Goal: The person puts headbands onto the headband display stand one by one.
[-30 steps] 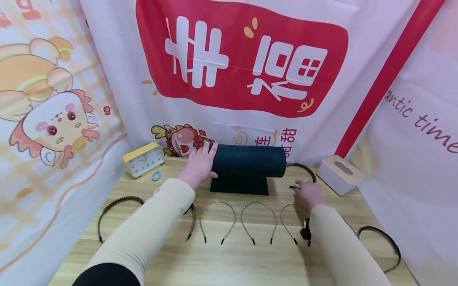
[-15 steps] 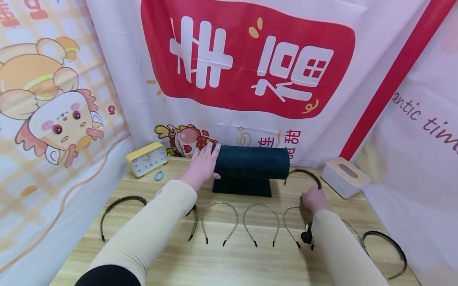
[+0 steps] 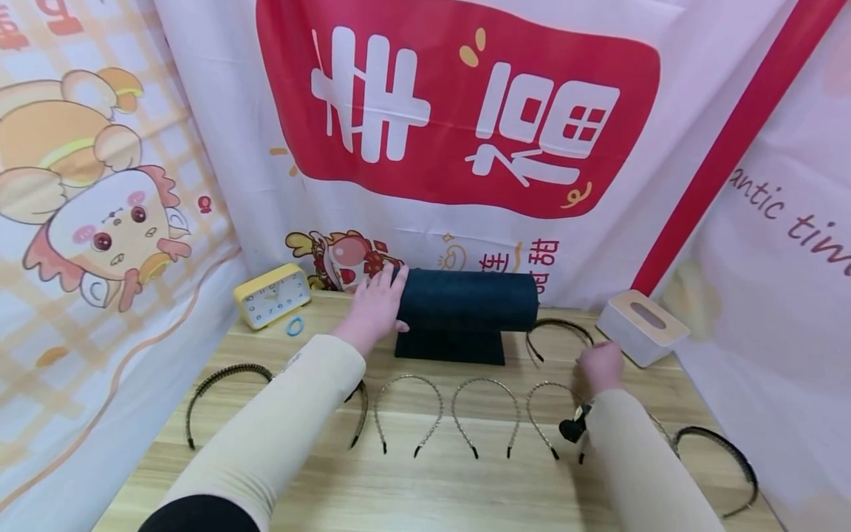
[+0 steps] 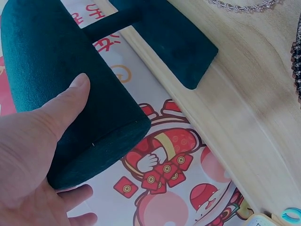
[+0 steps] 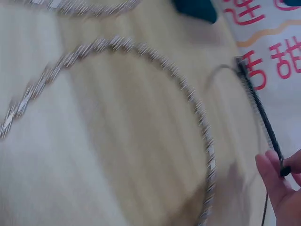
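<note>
- One person's right hand [image 3: 601, 366] is drawn in narrow, fingers and thumb pinching a dark headband [image 3: 564, 323] near one end; the right wrist view shows a black tip at the fingers.
- From that hand the headband reaches leftward, its curve bowed toward the back cloth [image 3: 425, 222], its far side just beside the right end of the dark stand [image 3: 468, 299].
- What matters most is how these two lie: the stand's padded roll runs left to right, its right end facing the headband, and the right hand is much the nearer to that end.
- At the opposite end the left hand [image 3: 379, 303] rests spread over the roll, thumb along the front.
- Nearer the person, three silvery headbands [image 3: 408, 377] lie in a row on the bench [image 3: 425, 502], with darker ones toward both sides, partly hidden by the sleeves.
- Farther out, a yellow clock [image 3: 272, 295] and blue ring [image 3: 295, 326] sit left; a tissue box [image 3: 643, 329] stands right, just beside the right hand.
</note>
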The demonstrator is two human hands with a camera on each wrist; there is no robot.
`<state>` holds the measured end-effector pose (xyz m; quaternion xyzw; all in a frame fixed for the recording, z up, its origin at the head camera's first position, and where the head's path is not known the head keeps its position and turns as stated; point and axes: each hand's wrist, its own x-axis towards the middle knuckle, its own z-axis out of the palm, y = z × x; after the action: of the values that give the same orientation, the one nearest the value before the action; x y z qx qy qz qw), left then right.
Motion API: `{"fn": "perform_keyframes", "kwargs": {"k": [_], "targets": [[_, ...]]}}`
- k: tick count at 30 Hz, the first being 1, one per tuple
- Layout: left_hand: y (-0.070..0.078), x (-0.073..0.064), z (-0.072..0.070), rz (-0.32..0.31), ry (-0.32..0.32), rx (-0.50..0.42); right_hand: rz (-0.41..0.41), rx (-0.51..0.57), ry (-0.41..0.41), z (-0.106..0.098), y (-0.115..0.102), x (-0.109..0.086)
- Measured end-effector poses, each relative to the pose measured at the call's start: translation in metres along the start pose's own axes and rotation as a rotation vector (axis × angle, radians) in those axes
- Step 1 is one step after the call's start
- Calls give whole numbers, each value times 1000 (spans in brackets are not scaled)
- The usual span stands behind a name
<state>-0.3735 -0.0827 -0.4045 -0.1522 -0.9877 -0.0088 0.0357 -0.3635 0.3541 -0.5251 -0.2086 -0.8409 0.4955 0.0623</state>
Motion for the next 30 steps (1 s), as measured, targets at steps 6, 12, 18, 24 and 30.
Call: {"fn": "perform_keyframes", "kwargs": {"k": [6, 12, 18, 24, 30], "targets": [[0, -2, -2, -7, 7, 11, 121, 520, -34, 3, -39, -6], [1, -3, -2, 0, -1, 2, 183, 705, -129, 3, -68, -8], [1, -3, -1, -2, 7, -1, 131, 715, -210, 1, -86, -12], [0, -3, 0, 1, 9, -9, 12, 574, -149, -2, -96, -16], [1, -4, -2, 5, 9, -8, 4, 646, -145, -7, -102, -23]]}}
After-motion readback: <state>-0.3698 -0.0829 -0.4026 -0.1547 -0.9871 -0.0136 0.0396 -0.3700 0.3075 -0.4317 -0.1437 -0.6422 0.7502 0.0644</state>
